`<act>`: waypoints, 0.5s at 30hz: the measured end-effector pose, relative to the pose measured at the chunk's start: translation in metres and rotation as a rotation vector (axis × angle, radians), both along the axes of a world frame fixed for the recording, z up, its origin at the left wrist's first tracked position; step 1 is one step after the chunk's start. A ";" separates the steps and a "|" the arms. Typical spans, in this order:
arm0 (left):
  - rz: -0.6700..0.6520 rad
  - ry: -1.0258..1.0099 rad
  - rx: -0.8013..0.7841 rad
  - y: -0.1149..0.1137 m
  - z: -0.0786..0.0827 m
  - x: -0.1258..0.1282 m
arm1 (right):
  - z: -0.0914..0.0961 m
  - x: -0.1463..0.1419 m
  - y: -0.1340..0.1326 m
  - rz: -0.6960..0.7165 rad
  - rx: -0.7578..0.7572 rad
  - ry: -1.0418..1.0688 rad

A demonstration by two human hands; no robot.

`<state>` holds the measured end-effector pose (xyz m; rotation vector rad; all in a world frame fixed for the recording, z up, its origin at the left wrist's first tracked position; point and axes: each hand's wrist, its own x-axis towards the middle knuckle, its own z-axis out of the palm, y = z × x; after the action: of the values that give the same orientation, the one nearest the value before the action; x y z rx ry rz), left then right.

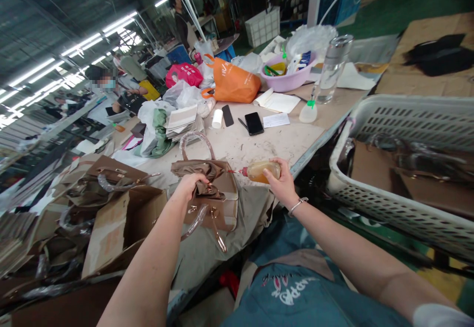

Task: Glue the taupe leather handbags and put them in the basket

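A brown handbag [230, 198] with plastic-wrapped handles lies on the near edge of the worktable. My left hand [193, 183] is closed on the bag's gathered fabric lining [211, 173] at its opening. In my right hand [283, 183] is a clear squeeze bottle [259, 171] of amber liquid, tilted sideways. Its thin red nozzle points left and meets the bag's edge; whether it touches cannot be made out. Gold-coloured hardware [221, 243] hangs from the bag's front.
More brown handbags [114, 171] and an open cardboard box [107, 233] crowd the left. A white plastic crate [400, 198] with bags stands right. Behind are a phone [254, 123], orange bag [237, 82], purple basin [287, 82] and clear bottle [333, 72]. Co-workers sit and stand farther back.
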<state>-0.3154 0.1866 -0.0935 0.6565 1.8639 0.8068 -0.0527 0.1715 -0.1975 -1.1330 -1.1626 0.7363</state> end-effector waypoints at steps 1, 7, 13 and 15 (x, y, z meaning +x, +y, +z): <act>0.000 -0.004 0.000 0.001 -0.001 -0.001 | -0.002 0.000 -0.001 0.009 -0.010 -0.004; -0.001 -0.010 0.007 0.001 -0.002 -0.004 | -0.005 -0.003 -0.002 0.022 -0.022 -0.016; -0.016 0.001 0.016 0.001 -0.004 -0.003 | 0.010 -0.006 0.007 0.012 -0.012 0.063; -0.020 -0.002 0.031 0.001 -0.006 -0.005 | 0.018 -0.006 0.011 0.000 0.018 0.083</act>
<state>-0.3207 0.1878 -0.0990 0.6924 1.8439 0.8244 -0.0591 0.1823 -0.1791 -1.0773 -1.0973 0.7645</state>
